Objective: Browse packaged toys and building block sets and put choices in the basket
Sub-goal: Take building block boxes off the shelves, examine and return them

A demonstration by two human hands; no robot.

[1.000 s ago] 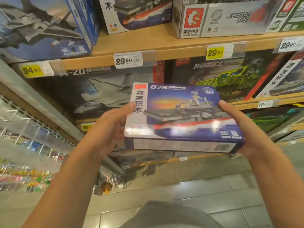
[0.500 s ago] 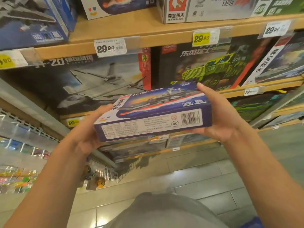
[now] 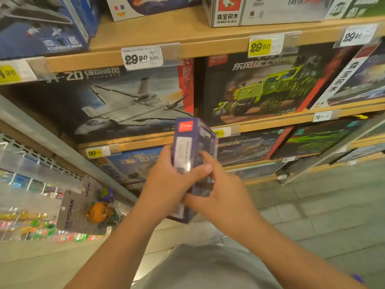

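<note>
You hold the purple block-set box (image 3: pixel 192 155) on end in front of the shelves, its narrow side facing you; your left hand (image 3: pixel 170 184) wraps it with the thumb curled across that side, and your right hand (image 3: pixel 223 197) grips its lower part from the right. Behind it, the jet box (image 3: pixel 116 105) and green truck box (image 3: pixel 264 88) stand on the wooden shelf (image 3: pixel 270 124), above its front edge.
</note>
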